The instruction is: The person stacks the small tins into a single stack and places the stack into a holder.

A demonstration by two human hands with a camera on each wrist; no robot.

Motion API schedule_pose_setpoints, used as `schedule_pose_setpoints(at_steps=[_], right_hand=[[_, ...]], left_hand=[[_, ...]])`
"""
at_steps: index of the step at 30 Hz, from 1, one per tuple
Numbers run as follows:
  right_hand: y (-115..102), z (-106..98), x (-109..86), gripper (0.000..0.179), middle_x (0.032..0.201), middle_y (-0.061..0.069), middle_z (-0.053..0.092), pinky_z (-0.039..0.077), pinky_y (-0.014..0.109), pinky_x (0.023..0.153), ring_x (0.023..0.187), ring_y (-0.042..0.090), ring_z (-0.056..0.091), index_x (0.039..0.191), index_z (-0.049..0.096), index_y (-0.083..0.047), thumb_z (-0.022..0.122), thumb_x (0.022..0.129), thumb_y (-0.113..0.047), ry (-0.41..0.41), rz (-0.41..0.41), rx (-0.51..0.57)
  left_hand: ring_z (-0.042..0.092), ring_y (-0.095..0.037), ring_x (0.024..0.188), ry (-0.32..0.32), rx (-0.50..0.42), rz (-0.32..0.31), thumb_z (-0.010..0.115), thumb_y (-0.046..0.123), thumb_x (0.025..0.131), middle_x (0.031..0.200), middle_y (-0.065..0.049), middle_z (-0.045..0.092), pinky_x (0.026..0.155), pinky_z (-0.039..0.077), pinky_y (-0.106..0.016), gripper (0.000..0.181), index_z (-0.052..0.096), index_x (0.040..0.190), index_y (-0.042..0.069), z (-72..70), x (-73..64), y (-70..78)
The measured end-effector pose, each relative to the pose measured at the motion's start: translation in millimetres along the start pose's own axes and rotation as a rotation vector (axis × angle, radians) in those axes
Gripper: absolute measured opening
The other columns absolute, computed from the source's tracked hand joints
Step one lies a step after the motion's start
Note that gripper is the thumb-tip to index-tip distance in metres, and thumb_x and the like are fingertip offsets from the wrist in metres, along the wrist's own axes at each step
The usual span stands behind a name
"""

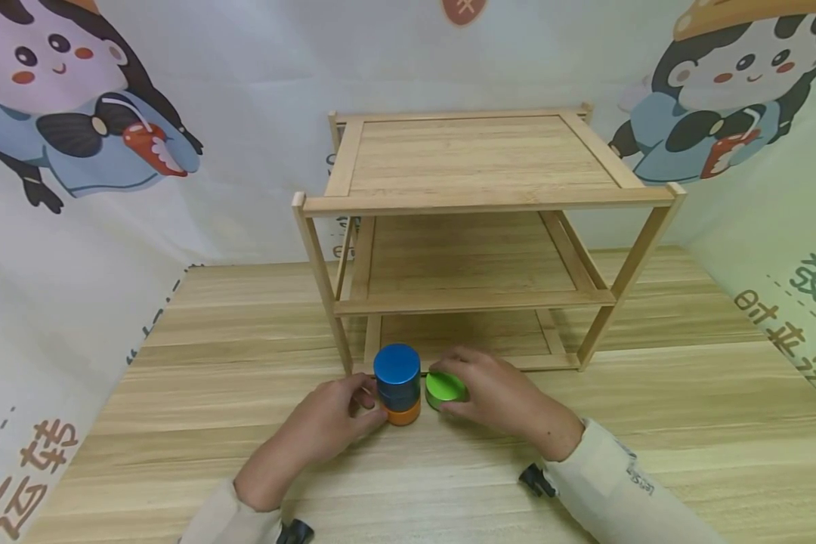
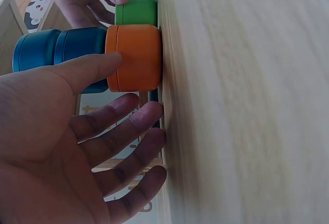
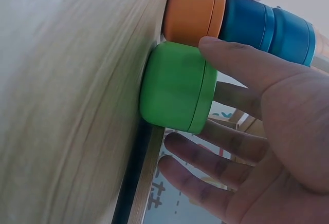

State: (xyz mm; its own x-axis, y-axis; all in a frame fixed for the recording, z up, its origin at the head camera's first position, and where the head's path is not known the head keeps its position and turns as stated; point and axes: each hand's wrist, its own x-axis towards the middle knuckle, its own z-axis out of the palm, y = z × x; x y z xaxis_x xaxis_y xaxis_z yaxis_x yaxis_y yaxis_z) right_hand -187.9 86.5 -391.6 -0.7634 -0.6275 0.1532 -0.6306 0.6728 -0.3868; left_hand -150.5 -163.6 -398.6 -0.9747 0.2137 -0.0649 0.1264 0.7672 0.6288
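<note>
My left hand (image 1: 326, 423) rests on the bench (image 1: 177, 393) at the 9 o'clock side of a small stack: a blue tin (image 1: 397, 375) standing on an orange tin (image 1: 404, 413). In the left wrist view my thumb (image 2: 87, 70) presses the side of the orange tin (image 2: 134, 57) while the other fingers (image 2: 128, 147) lie nearly straight beside it, tips touching the bench; they do not wrap the tin. My right hand (image 1: 496, 393) clamps a green tin (image 1: 445, 388), which sits on the bench just beside the stack at its 3 o'clock, touching or nearly touching the orange tin. The right wrist view shows my thumb (image 3: 241, 62) along the green tin (image 3: 177, 86) and the fingers (image 3: 205, 157) reaching past its far side.

At 12 o'clock, just behind the tins, stands a three-tier wooden rack (image 1: 476, 227); its front left leg (image 1: 323, 279) is close to the blue tin. Open bench stretches towards 3, 6 and 9 o'clock, with printed cloth walls (image 1: 75, 189) well apart on both sides.
</note>
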Motion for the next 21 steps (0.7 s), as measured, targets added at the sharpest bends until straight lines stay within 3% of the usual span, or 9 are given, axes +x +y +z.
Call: schedule_pose_setpoints(at_steps=[21], right_hand=[[0.7,0.1,0.3,0.041,0.119,0.009,0.070,0.058,0.039,0.088,0.105,0.022,0.068,0.120,0.071,-0.009,0.083,0.082,-0.023,0.007,-0.020,-0.022]], left_hand=[[0.061,-0.009,0.083,-0.009,-0.003,-0.010,0.077,0.029,0.089,0.090,0.004,0.069,0.078,0.052,-0.033,0.026,0.070,0.109,0.013,-0.1,0.1,-0.5]])
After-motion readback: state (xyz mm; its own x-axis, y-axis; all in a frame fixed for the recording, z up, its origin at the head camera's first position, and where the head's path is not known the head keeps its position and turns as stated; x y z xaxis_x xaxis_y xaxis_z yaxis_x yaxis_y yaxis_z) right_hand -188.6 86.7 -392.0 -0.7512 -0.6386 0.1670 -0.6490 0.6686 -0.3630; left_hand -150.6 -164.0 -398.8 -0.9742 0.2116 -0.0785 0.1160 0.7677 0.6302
